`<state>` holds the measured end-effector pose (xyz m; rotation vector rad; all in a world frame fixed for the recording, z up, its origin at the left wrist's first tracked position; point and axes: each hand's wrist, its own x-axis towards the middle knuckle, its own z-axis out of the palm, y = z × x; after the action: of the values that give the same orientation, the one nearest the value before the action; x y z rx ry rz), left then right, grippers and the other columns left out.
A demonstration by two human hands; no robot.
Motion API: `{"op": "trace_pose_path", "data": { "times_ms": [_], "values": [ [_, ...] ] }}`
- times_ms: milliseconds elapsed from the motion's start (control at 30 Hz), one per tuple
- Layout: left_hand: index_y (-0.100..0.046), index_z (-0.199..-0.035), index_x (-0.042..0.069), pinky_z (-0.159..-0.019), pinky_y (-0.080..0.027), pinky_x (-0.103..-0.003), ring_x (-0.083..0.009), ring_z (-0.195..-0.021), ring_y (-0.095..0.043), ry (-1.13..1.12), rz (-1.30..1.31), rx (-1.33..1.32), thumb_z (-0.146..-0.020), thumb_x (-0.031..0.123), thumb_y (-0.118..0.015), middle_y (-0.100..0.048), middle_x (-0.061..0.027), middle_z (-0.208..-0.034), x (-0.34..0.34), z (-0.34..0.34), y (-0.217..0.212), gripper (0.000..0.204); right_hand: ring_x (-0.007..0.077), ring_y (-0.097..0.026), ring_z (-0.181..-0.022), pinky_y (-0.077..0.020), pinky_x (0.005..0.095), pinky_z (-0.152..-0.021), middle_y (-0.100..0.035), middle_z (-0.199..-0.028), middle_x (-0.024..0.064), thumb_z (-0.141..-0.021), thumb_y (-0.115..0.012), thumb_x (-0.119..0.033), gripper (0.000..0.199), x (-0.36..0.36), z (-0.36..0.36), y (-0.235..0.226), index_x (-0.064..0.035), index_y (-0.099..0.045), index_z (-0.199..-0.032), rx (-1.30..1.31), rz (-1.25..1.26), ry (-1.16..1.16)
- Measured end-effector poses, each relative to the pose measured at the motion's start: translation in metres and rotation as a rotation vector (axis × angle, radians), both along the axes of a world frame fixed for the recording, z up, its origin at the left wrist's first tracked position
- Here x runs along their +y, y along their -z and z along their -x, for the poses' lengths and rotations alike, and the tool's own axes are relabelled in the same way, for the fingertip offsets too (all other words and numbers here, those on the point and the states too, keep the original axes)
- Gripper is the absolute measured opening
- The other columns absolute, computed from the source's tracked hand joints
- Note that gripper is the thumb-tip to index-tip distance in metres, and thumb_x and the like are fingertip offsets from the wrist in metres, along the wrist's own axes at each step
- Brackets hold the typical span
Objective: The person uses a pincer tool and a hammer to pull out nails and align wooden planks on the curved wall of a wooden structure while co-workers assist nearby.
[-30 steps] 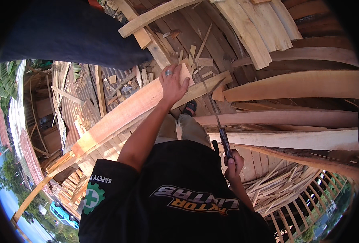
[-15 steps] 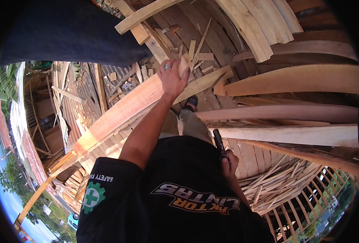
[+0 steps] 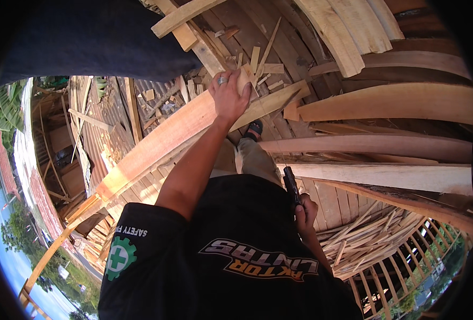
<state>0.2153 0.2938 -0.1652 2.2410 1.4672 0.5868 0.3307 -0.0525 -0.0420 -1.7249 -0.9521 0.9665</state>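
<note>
My left hand (image 3: 229,96), a ring on one finger, grips the near end of a long pale wooden plank (image 3: 156,144). The plank runs down to the left, over the platform's edge. My right hand (image 3: 306,212) is held close to my hip and is closed on a dark, narrow tool (image 3: 290,184) that points upward. What kind of tool it is I cannot tell. One sandalled foot (image 3: 254,128) shows just beyond the plank.
Curved boards (image 3: 396,104) lie stacked to the right, and short offcuts (image 3: 260,64) are scattered ahead. A bundle of thin slats (image 3: 364,240) lies lower right by a railing. At left the platform drops off to roofs and trees far below.
My left hand has stayed on the plank's end while the view shifted slightly. My right hand has drawn the dark tool in closer to my body.
</note>
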Motion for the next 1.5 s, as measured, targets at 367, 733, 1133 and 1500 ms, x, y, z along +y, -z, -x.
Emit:
{"op": "trace_pose_path", "data": {
  "times_ms": [367, 733, 1133, 1500],
  "values": [
    [-0.059, -0.126, 0.01, -0.108, -0.022, -0.049, -0.0347, -0.128, -0.039, 0.003, -0.015, 0.029, -0.083, 0.035, -0.066, -0.058, -0.0125, -0.126, 0.0, 0.001, -0.001, 0.049, 0.027, -0.045, -0.045, -0.0318, 0.036, -0.047, -0.04, -0.058, 0.0111, -0.091, -0.055, -0.028, 0.031, -0.004, -0.005, -0.009, -0.0046, -0.045, -0.073, -0.02, 0.065, -0.05],
    [-0.059, -0.126, 0.011, -0.107, -0.023, -0.049, -0.0347, -0.127, -0.04, 0.005, -0.016, 0.033, -0.082, 0.035, -0.066, -0.059, -0.0129, -0.124, 0.0, 0.0, -0.002, 0.051, 0.0267, -0.046, -0.045, -0.0321, 0.0358, -0.046, -0.04, -0.058, 0.0117, -0.091, -0.056, -0.029, 0.033, -0.011, -0.009, -0.006, -0.004, -0.045, -0.072, -0.026, 0.05, -0.062],
    [-0.06, -0.126, 0.011, -0.108, -0.023, -0.049, -0.0356, -0.126, -0.041, 0.011, -0.03, 0.038, -0.082, 0.035, -0.066, -0.058, -0.0128, -0.125, 0.0, 0.0, 0.0, 0.05, 0.0275, -0.046, -0.047, -0.0329, 0.0366, -0.048, -0.04, -0.058, 0.0119, -0.09, -0.056, -0.026, 0.029, -0.006, -0.006, -0.017, -0.0037, -0.047, -0.074, -0.029, 0.106, -0.064],
    [-0.06, -0.13, 0.012, -0.108, -0.023, -0.048, -0.0354, -0.126, -0.041, 0.013, -0.019, 0.074, -0.082, 0.036, -0.065, -0.058, -0.0132, -0.126, -0.001, 0.0, -0.004, 0.053, 0.0303, -0.047, -0.048, -0.0328, 0.0377, -0.048, -0.041, -0.06, 0.0128, -0.089, -0.057, -0.027, 0.03, -0.004, -0.011, -0.024, -0.0031, -0.047, -0.074, -0.036, 0.123, -0.1]
  ]
}}
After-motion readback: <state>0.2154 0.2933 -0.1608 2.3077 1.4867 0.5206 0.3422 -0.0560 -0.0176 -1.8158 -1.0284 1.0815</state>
